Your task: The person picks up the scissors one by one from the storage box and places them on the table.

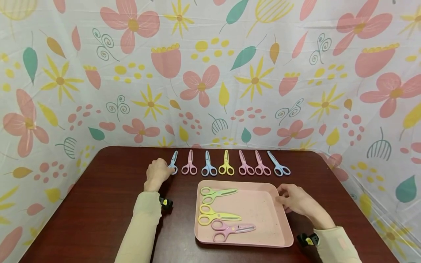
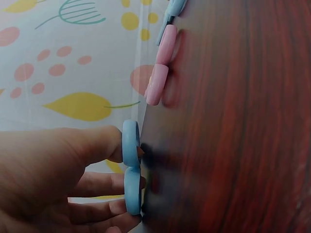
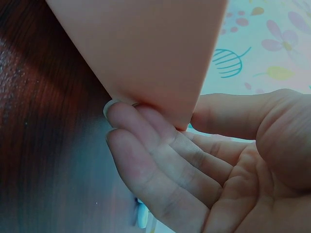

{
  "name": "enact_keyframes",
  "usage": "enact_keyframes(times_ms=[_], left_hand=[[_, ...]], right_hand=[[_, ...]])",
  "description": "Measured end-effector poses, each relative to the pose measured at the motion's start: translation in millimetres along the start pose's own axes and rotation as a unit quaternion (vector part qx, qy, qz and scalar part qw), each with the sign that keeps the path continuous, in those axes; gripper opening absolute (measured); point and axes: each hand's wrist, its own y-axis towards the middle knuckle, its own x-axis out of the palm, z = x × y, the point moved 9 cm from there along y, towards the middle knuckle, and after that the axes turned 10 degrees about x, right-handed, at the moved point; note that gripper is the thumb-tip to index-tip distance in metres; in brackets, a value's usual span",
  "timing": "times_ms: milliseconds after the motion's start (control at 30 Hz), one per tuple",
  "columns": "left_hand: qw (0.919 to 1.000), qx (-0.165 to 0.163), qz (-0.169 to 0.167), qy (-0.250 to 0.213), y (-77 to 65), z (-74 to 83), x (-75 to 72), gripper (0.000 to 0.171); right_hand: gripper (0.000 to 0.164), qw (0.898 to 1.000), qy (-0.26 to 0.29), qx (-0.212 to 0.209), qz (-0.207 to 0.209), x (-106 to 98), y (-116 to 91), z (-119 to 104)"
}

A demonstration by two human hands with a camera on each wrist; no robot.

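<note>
My left hand (image 1: 158, 171) is at the far left of a row of scissors and pinches the light blue scissors (image 1: 174, 160) there. In the left wrist view, the thumb lies against one blue handle loop (image 2: 130, 143), with the fingers by the other loop (image 2: 132, 191). My right hand (image 1: 295, 199) grips the right wall of a pink tray (image 1: 285, 223) near its far corner, thumb inside the rim and fingers outside. Inside the tray lie green scissors (image 1: 215, 193), yellow scissors (image 1: 223, 216) and pink scissors (image 1: 231, 229), all at its left side with blades pointing right.
Along the table's back edge, the row continues with pink scissors (image 1: 189, 164), blue scissors (image 1: 208, 166), yellow scissors (image 1: 226, 166) and several more, blades pointing away. A flower-patterned sheet (image 1: 210, 120) hangs behind the dark wooden table (image 1: 88, 204).
</note>
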Motion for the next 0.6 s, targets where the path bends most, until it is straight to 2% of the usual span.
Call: enact_keyframes(times_ms=[600], left_hand=[[0.9995, 0.018, 0.013, -0.020, 2.1, 0.4, 0.9, 0.034]], right_hand=[[0.017, 1.000, 0.011, 0.007, -0.001, 1.0, 0.6, 0.4]])
